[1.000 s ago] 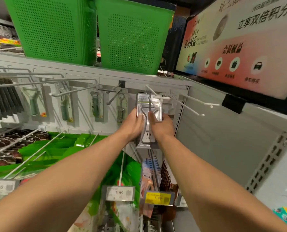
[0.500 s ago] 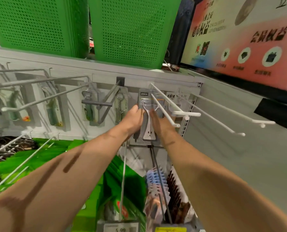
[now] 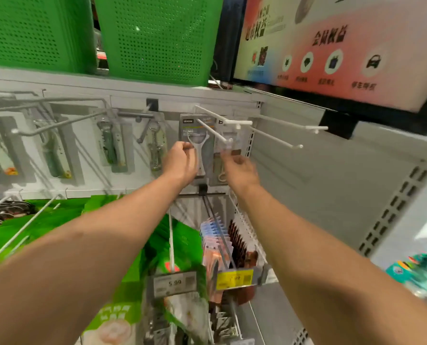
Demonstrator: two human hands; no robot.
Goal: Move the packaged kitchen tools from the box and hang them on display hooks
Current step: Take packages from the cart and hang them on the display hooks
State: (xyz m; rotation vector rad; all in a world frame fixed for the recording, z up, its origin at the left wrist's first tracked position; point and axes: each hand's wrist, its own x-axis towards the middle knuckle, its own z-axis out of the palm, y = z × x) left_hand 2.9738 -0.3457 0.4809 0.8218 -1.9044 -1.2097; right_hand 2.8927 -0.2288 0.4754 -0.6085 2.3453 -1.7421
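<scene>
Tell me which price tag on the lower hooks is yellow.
The yellow tag is the right one, hanging before the brown packets; the 5.99 tag to its left is pale grey.

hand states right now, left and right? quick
Left hand: fingers curled on the left edge of the peeler package, apparently holding it.
Right hand: motion-blurred beside the package; cannot tell.
</scene>
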